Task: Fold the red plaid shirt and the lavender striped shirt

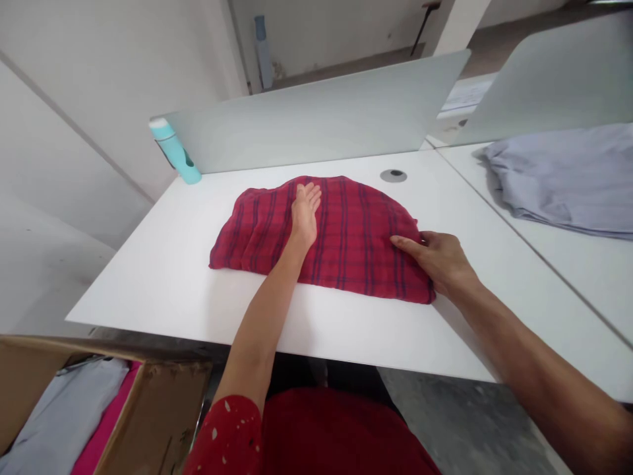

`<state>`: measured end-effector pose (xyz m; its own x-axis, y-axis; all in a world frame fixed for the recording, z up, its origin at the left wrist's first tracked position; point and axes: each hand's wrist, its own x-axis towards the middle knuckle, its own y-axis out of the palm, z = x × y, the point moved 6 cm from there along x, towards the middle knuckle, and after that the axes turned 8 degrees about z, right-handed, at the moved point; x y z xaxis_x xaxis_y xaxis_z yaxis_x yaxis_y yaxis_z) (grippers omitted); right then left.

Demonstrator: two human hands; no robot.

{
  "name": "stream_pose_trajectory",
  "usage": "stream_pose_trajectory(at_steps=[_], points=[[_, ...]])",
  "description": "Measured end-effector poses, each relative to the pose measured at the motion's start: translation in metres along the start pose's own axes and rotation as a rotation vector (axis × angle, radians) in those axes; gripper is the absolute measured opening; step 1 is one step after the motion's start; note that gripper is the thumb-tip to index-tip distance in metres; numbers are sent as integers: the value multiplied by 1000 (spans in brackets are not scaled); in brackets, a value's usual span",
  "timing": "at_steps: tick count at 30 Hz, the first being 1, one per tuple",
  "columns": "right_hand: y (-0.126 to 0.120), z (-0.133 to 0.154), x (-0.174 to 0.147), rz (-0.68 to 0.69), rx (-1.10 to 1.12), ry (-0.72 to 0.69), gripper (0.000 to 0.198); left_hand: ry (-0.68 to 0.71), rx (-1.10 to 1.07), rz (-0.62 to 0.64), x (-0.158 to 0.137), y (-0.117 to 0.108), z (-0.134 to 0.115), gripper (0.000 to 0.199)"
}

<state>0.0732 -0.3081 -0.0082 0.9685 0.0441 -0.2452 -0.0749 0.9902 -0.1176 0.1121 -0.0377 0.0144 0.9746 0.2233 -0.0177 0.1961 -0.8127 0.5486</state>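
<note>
A red plaid cloth [346, 237] with dark blue lines lies folded on the white table [163, 257]; whether it is a shirt or another garment I cannot tell. My left hand [305, 214] rests on its middle, edge down, with the fingers stretched out and nothing held. At the right end of the cloth, my right hand [442, 262] pinches the edge, thumb on top and the other fingers mostly hidden beneath or behind it.
A turquoise bottle [175, 150] stands at the back left, beside a frosted divider [316, 119]. Grey folded fabric [568, 178] lies on the adjoining table to the right. A cardboard box [153, 415] with clothes sits at lower left. A cable grommet [393, 176] is near the divider.
</note>
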Motion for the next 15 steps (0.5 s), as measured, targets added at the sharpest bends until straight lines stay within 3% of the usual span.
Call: stream_pose_trajectory(at_steps=[7, 11, 15], points=[[28, 8, -13, 112, 347, 160, 6, -65, 55, -33, -2, -4, 12, 59], [32, 15, -14, 90, 503, 63, 7, -66, 51, -41, -2, -6, 14, 63], [45, 41, -20, 79, 507, -120, 22, -61, 45, -41, 0, -7, 14, 65]])
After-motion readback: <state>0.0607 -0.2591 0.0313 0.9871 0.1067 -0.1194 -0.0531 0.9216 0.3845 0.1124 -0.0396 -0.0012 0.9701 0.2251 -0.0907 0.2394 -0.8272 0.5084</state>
